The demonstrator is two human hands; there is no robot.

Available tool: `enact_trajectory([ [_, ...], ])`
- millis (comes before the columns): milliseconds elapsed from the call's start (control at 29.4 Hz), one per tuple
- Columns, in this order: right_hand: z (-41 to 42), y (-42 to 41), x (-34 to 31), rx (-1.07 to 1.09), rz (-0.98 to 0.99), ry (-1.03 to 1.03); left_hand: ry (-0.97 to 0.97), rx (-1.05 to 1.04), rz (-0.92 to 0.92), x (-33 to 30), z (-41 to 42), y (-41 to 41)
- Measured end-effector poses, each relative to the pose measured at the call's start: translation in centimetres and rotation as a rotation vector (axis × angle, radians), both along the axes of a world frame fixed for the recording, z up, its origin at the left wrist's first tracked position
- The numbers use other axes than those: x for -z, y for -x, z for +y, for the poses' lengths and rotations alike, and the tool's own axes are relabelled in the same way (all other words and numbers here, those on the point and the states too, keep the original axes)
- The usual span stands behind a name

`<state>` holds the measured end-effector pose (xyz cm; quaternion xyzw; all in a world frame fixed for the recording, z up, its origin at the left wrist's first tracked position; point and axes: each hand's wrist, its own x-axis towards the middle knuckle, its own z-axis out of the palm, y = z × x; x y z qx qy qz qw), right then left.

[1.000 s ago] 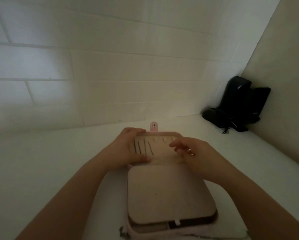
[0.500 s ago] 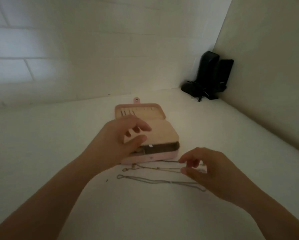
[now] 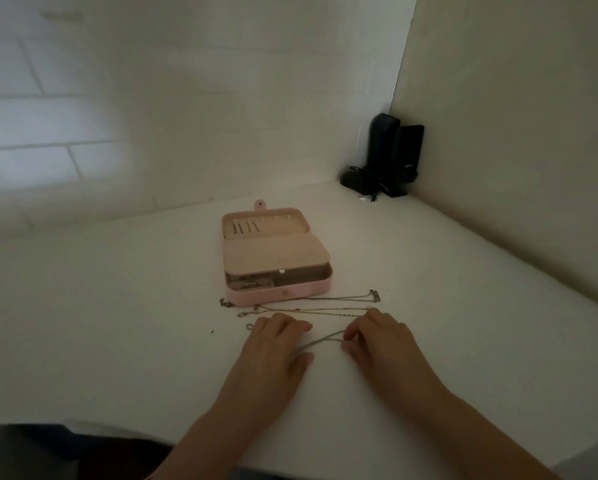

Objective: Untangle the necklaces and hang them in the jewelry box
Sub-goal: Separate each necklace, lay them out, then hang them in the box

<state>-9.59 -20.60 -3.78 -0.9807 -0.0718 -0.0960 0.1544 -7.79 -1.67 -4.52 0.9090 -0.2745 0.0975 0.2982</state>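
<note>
A pink jewelry box lies open on the white table, its lid flat behind with dark chains hanging on the hooks and a beige inner flap over the base. In front of it lie a silver necklace and a gold necklace, stretched out side by side. Nearer me, my left hand and my right hand both pinch a third silver chain, which runs taut between them just above the table. Its clasp end pokes out left of my left hand.
Two black speakers with a tangle of cable stand in the far right corner against the walls. A tiled wall runs behind the table. The table's near edge is at the bottom, with dark clothing below it.
My left hand left the jewelry box and came down to the nearest chain. My right hand took hold of that chain too. The view pulled back from the box.
</note>
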Motion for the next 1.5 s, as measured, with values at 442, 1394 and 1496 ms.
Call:
enact_trajectory([
  [442,-0.3,0.1,-0.7,-0.108,0.060,0.028,0.019,0.018,0.141,-1.9,0.3,-1.1],
  [1394,3.5,-11.3,-12.3,-0.256,0.468,-1.180,0.641,0.239,0.522,-9.7,2.4,-11.9],
  [1496,4.5,-14.5,-12.8,-0.213,0.445,-1.037,0.565,0.210,0.494,-8.7,2.7,-15.4],
])
